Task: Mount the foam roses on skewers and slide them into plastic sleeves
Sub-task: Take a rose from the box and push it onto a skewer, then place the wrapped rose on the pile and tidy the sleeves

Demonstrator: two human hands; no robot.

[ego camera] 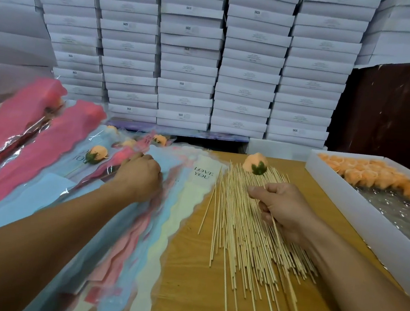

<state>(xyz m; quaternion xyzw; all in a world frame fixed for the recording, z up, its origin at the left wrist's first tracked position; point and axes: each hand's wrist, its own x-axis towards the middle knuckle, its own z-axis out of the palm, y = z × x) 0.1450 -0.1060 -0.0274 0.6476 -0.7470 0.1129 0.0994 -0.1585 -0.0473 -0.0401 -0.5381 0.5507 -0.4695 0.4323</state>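
Now the right hand point(285, 209) pinches a skewer point(272, 219) topped by an orange foam rose point(255, 163), holding it above the loose pile of skewers point(243, 235) on the wooden table point(184, 292). Meanwhile the left hand point(140, 174), fingers curled, grips the top of the fanned plastic sleeves point(156, 226), just beside sleeved roses point(96, 154) lying to the left. More orange roses point(373, 177) fill a white tray point(359, 217) at right, with stacked white boxes point(189, 52) behind.
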